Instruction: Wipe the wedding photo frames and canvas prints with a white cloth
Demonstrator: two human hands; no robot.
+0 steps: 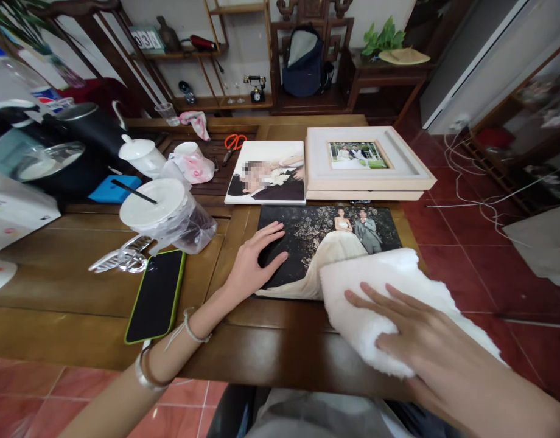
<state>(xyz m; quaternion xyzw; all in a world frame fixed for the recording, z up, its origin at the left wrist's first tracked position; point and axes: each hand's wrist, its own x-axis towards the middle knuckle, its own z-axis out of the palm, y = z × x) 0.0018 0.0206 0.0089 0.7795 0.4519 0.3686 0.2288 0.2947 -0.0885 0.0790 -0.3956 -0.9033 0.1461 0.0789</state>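
A dark wedding photo panel [302, 243] lies flat on the wooden table, picture side up. My left hand [257, 258] is open, its fingers spread over the panel's left edge. Under my right hand [412, 325] is a thick white fluffy cloth [375, 274], held between the thumb and fingers. The cloth covers the panel's lower right corner and hangs past the table's right edge. Beyond the panel are a white-edged portrait photo [268, 173] and a light wooden picture frame [371, 159] that holds a small outdoor photo.
To the left lie a phone [156, 295] with a green case, crumpled silvery foil [125, 255] and a lidded drink cup [170, 213] with a black straw. Orange-handled scissors [233, 146] rest behind, near a white teapot [142, 155]. Loose white cables [472, 176] trail at the right.
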